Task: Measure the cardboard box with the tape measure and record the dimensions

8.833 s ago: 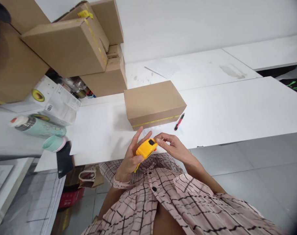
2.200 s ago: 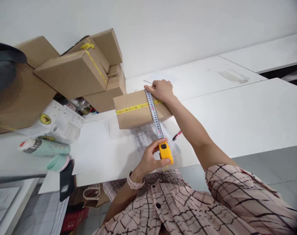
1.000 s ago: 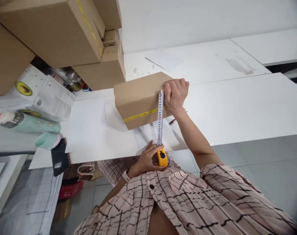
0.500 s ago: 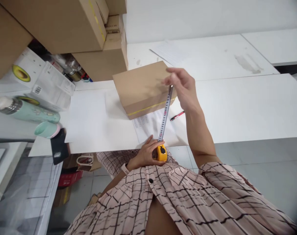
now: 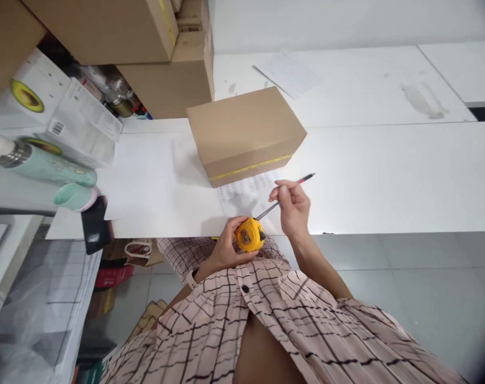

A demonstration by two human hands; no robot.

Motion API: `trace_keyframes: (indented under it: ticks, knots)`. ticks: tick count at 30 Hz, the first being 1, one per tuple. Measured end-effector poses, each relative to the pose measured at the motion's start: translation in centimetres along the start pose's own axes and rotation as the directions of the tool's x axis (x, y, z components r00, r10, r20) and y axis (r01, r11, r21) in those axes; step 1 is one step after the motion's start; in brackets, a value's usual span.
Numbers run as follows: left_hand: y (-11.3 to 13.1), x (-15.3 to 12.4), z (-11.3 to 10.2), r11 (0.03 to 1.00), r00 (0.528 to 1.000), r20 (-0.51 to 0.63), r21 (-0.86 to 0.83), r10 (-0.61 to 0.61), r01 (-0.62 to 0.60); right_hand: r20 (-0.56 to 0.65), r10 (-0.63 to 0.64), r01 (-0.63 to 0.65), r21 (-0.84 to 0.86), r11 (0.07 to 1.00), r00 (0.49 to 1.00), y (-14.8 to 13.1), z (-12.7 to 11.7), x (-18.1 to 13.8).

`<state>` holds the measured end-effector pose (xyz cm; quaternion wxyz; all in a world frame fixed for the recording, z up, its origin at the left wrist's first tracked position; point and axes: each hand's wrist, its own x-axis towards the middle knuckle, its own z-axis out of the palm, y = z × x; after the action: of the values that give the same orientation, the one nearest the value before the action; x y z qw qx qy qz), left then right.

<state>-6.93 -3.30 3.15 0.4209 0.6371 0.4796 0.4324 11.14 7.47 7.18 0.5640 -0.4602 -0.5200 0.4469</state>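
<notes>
My left hand (image 5: pixel 226 246) is wrapped round a yellow tape measure (image 5: pixel 249 235) at the table's front edge, close to my shirt. A short length of grey blade (image 5: pixel 268 210), seen nearly edge-on, runs from the case up to my right hand (image 5: pixel 293 209). The fingers of that hand are closed at the blade's end; the exact grip is partly hidden. A red and black pen (image 5: pixel 307 178) lies just beyond my right hand, which covers part of it. Behind stands a closed cardboard box (image 5: pixel 246 130) with a yellow line along its front, resting partly on a printed sheet (image 5: pixel 242 197).
Large cardboard boxes (image 5: pixel 170 80) are stacked at the back left. A mint bottle (image 5: pixel 53 168), a mint cup (image 5: pixel 75 197) and a black phone (image 5: pixel 95 226) are at the left. White paper (image 5: pixel 142 178) lies left of the box, and another sheet (image 5: pixel 286 73) lies behind it.
My right hand has come down from the box's right corner towards the tape measure. Far less blade is showing. The case has turned in my left hand, so its side faces up.
</notes>
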Motion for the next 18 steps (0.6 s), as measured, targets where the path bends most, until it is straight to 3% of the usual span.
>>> trace_keyframes:
  ticks: [2, 5, 8, 11, 13, 18]
  knots:
    - [0.5, -0.1, -0.5, 1.000, 1.000, -0.020, 0.025, -0.001, 0.001, 0.050, 0.030, -0.026, -0.078, 0.997, 0.998, 1.0, -0.2, -1.0]
    - [2.0, 1.0, -2.3, 0.989, 0.991, -0.083, 0.109, 0.110, -0.101, -0.071, -0.027, 0.003, -0.310, 0.951, 0.997, 2.5, -1.9, 0.3]
    - [4.2, 4.1, -5.4, 0.929, 0.932, -0.186, 0.267, 0.311, -0.257, -0.221, -0.092, -0.060, -0.598, 0.799, 0.971, 4.2, -4.3, 3.5]
    - [6.2, 8.9, -8.5, 0.835, 0.860, -0.257, 0.468, 0.440, -0.288, -0.245, 0.001, -0.195, -0.770, 0.608, 0.970, 5.5, -5.6, 6.2]
    - [6.9, 12.3, -9.8, 0.782, 0.839, -0.233, 0.543, 0.491, -0.306, -0.247, 0.072, -0.249, -0.821, 0.515, 0.966, 5.8, -5.8, 7.0]
    - [5.7, 18.0, -10.4, 0.769, 0.904, -0.139, 0.587, 0.405, -0.254, -0.274, 0.160, -0.316, -0.872, 0.374, 0.948, 5.2, -6.6, 6.7]
